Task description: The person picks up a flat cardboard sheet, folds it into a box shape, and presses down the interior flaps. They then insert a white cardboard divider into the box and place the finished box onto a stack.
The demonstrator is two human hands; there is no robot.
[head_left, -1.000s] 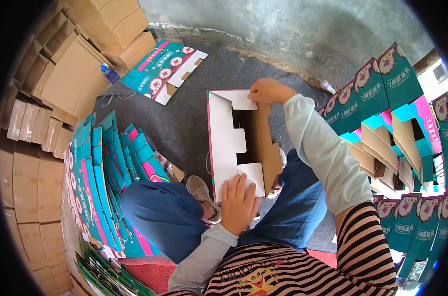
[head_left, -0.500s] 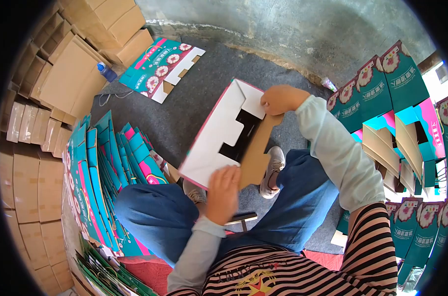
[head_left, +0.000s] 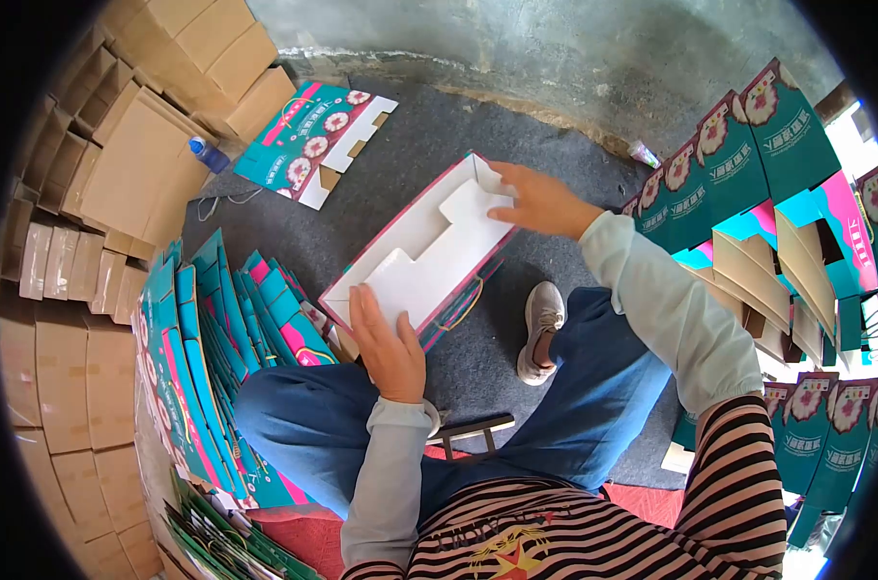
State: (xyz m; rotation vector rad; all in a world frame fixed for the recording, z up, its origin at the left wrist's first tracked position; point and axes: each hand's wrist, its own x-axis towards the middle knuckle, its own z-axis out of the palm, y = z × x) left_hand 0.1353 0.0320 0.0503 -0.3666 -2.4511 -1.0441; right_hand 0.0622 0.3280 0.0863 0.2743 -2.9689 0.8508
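Note:
A carton box (head_left: pixel 439 275) with a white inside and a teal and magenta outside lies slantwise in front of me, between my hands. Its notched white flaps are folded inward, and a cord handle (head_left: pixel 461 304) shows on its near side. My left hand (head_left: pixel 392 353) holds the lower left end, with straight fingers over the rim and the thumb at the near edge. At the upper right end, my right hand (head_left: pixel 543 200) grips the box, the thumb on the white flap and the fingers along the rim. The undersides of both hands are hidden.
Folded teal cartons (head_left: pixel 216 319) stand stacked at my left. A flat printed carton (head_left: pixel 308 135) and a blue bottle (head_left: pixel 207 153) lie beyond. Teal boxes (head_left: pixel 719 164) are piled at right, brown cardboard boxes (head_left: pixel 67 372) at far left. My shoe (head_left: pixel 543 329) is below.
The box has turned so its white inside and cord handle show; its notched flaps have folded inward, covering the dark opening. My left hand has moved left and up to the box's end.

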